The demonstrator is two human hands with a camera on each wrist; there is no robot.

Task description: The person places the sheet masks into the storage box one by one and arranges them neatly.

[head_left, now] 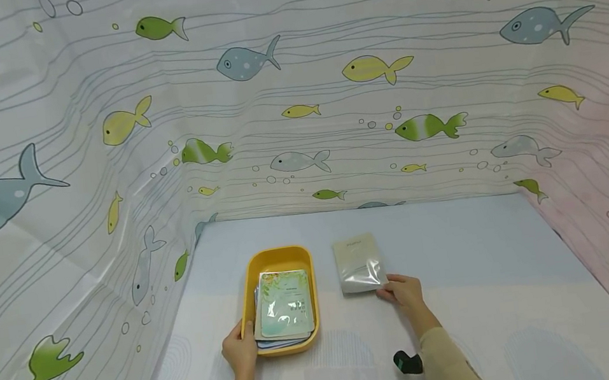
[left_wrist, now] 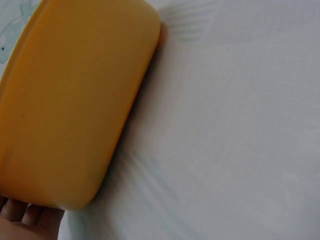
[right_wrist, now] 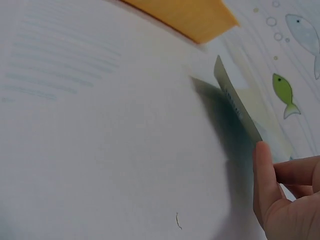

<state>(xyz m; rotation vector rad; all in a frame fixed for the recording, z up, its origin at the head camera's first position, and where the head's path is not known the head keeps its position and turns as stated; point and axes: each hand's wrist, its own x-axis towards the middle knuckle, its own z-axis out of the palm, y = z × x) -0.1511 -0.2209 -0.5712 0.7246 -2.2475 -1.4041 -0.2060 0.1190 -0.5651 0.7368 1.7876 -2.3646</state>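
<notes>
Pale blue-white table surface [head_left: 469,297], fish-patterned curtain [head_left: 325,84] enclosing three sides, pinkish tint at right, soft even light

Nothing you can actually read here: the print on your pouch [head_left: 358,264] and the tray's packets [head_left: 285,303] is too blurry.

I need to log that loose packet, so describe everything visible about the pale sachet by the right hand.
The pale sachet is a flat, rectangular packet, glossy like foil or plastic, cream-white with glare across its lower half. It sits on the table, right of the yellow tray, apart from it. The right hand pinches its near right corner, lifting that edge slightly.
</notes>
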